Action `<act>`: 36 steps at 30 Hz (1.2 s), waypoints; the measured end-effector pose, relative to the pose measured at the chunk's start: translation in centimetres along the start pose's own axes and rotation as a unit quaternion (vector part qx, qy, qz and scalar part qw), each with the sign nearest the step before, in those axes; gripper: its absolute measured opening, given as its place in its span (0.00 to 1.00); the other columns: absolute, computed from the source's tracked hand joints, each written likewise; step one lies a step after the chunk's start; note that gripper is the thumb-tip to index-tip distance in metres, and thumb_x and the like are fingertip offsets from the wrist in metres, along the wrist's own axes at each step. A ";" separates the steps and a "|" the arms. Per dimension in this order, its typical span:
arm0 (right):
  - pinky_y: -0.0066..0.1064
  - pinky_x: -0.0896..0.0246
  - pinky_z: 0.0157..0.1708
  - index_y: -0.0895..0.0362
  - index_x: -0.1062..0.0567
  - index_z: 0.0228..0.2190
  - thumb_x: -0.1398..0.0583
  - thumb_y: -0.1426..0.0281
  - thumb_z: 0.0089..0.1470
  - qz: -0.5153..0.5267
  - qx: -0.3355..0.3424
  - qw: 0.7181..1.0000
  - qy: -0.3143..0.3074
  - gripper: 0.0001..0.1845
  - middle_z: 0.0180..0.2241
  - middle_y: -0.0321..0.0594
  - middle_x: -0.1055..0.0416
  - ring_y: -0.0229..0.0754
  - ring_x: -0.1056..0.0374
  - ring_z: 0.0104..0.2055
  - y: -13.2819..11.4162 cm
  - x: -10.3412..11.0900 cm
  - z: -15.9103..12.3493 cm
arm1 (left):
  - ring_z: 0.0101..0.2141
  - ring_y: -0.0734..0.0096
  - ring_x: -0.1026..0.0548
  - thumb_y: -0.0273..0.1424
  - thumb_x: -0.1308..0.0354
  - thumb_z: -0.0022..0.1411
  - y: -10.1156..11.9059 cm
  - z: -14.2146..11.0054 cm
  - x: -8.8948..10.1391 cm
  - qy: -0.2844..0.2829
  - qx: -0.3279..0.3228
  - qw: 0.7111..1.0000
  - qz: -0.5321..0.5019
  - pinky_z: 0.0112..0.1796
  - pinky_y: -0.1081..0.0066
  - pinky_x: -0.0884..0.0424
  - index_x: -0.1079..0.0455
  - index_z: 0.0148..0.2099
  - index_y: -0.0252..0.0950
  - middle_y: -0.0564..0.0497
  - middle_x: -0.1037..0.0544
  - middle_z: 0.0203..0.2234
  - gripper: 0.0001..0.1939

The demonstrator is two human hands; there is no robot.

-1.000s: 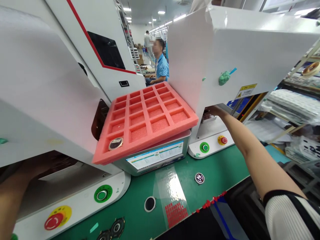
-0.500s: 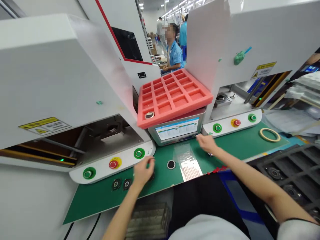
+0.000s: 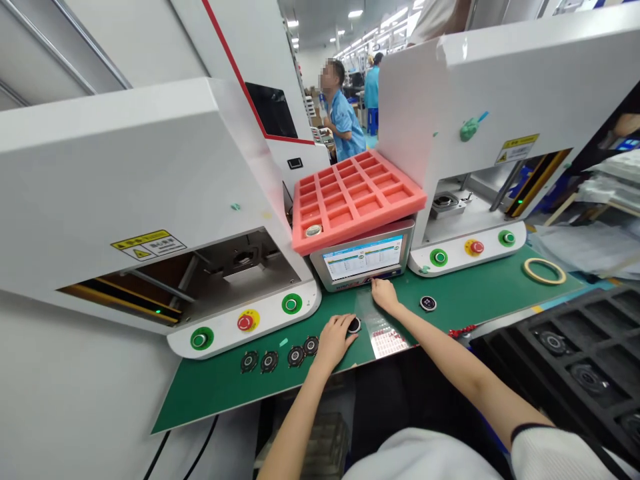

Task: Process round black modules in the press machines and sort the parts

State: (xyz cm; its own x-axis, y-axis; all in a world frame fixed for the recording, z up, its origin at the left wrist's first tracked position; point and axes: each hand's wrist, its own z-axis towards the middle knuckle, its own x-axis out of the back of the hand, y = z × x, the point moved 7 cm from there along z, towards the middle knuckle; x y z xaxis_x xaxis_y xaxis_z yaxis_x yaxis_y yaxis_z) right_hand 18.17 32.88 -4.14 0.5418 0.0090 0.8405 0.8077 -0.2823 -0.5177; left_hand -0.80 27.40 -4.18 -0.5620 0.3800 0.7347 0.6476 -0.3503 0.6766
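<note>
My left hand [image 3: 335, 341] curls around a round watch with a dark face and silver rim [image 3: 354, 325], thumb and fingers at its edge, on the green mat. The fingers of my right hand [image 3: 385, 295] are drawn together at the lower edge of the small monitor [image 3: 327, 279]; anything between them is too small to make out. Below that hand lies a clear sheet with rows of small labels [image 3: 389, 341]. A second watch [image 3: 428, 304] rests to its right. Several black round watch housings [image 3: 269, 361] lie left of my left hand.
A pink foam tray [image 3: 360, 223] sits on the monitor, one round part in its corner. White press machines [image 3: 250, 313] with buttons flank it. A tape ring [image 3: 545, 271] lies far right on the green mat [image 3: 200, 400]. A black tray [image 3: 590, 337] stands front right. A person [image 3: 345, 123] is behind.
My left hand has moved right, from beside the black housings onto the watch. My right hand has moved left along the monitor's lower edge, uncovering the second watch. The view has shifted.
</note>
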 end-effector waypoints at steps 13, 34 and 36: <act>0.34 0.27 0.40 0.55 0.27 0.37 0.41 0.59 0.57 0.317 0.178 0.930 0.051 0.12 0.38 0.40 0.25 0.41 0.27 0.39 -5.0 7.4 -13.3 | 0.44 0.60 0.21 0.48 0.47 0.61 5.8 -3.8 2.0 0.147 0.106 0.858 -0.480 0.48 0.61 0.24 0.29 0.46 0.38 0.43 0.22 0.44 0.21; 0.32 0.31 0.34 0.54 0.28 0.31 0.36 0.83 0.50 0.438 0.377 0.814 0.053 0.12 0.30 0.36 0.27 0.38 0.28 0.34 -9.1 14.3 -20.5 | 0.37 0.71 0.24 0.23 0.43 0.64 16.2 -10.6 10.4 0.254 -0.242 0.928 -0.124 0.39 0.72 0.28 0.27 0.50 0.38 0.49 0.20 0.37 0.14; 0.31 0.32 0.34 0.54 0.29 0.30 0.36 0.83 0.50 0.440 0.388 0.810 0.000 0.12 0.30 0.35 0.28 0.36 0.30 0.33 -9.2 14.2 -20.1 | 0.36 0.71 0.24 0.23 0.43 0.64 16.1 -10.6 10.4 0.240 -0.245 0.930 -0.132 0.39 0.73 0.29 0.27 0.50 0.38 0.49 0.20 0.36 0.14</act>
State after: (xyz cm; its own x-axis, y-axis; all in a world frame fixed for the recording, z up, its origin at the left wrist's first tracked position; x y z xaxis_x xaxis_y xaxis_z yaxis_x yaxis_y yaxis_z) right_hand 13.74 16.32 15.79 0.9869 0.1320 0.0922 0.0123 0.5091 -0.8606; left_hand -1.70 16.59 14.87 -0.9097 0.1231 0.3967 0.2079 -0.6920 0.6913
